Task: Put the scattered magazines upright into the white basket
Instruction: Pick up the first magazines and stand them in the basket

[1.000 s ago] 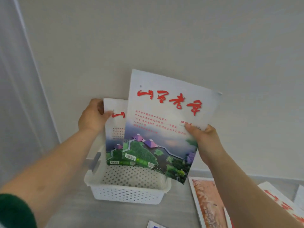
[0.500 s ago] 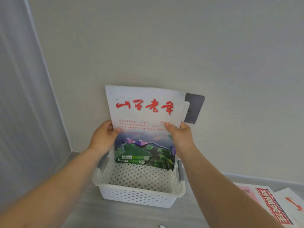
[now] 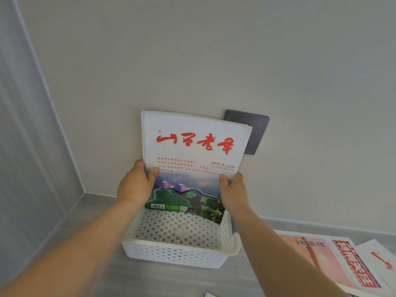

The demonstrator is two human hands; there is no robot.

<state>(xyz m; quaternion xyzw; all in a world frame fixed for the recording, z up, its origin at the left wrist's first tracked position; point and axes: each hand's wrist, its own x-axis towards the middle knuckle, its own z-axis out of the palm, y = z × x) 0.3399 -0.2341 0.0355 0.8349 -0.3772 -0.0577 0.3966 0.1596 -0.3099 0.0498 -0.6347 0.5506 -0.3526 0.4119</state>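
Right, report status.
Left grip, right grip: both pinching magazine edges. Magazine upright, lower edge at rear of basket. Nothing blocking; other magazines flat, right.

Upright magazines (image 3: 192, 159) inside white basket (image 3: 177, 254)

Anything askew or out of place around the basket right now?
Nothing damaged. The white-covered, red-titled magazines, gripped by the left hand and right hand, stand slightly tilted at the far end of the white perforated plastic basket. Pink and red magazines lie flat, overlapping, on the floor to its right.
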